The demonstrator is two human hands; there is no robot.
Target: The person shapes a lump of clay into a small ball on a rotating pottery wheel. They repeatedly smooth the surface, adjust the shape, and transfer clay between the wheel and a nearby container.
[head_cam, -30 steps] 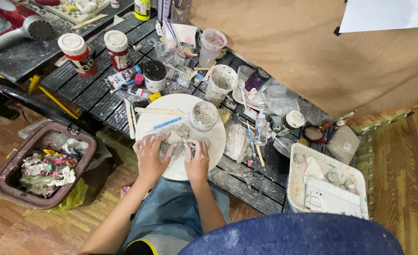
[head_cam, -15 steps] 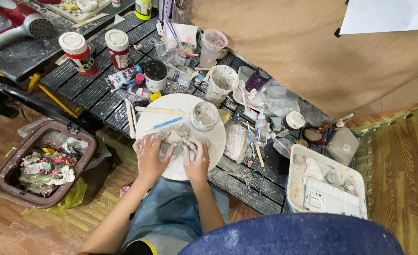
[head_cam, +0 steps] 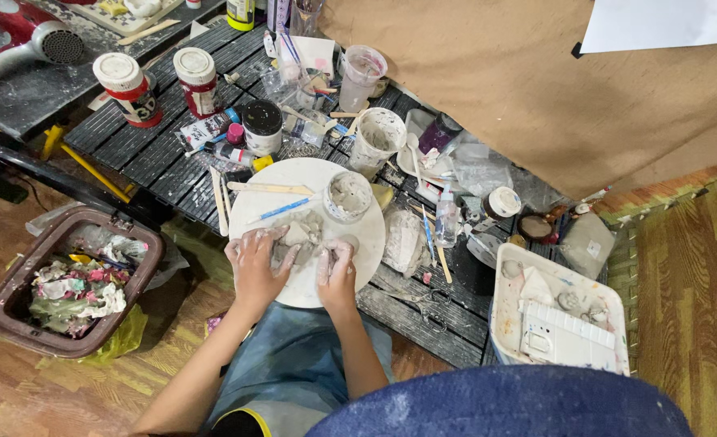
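Both of my hands rest on a round white board (head_cam: 293, 176) lying on the low dark slatted table. A grey lump of clay (head_cam: 303, 235) sits near the board's front edge. My left hand (head_cam: 255, 263) cups the clay's left side with its fingers spread over it. My right hand (head_cam: 338, 269) presses on the clay's right side, fingers curled. Behind the clay on the board stands a small clay-smeared cup (head_cam: 348, 196), with a blue-handled tool (head_cam: 279, 210) and a flat wooden stick (head_cam: 269, 188) lying to its left.
A brown bin (head_cam: 18, 311) full of scraps stands on the floor at left. Jars (head_cam: 127, 78), a black-lidded pot (head_cam: 262, 126), cups (head_cam: 374, 137), brushes and scissors (head_cam: 423, 306) crowd the table. A white tray (head_cam: 557, 320) sits at right; a red hair dryer (head_cam: 26, 39) lies far left.
My hands stay on the clay and have only shifted their fingers slightly while kneading it. Nothing else has moved.
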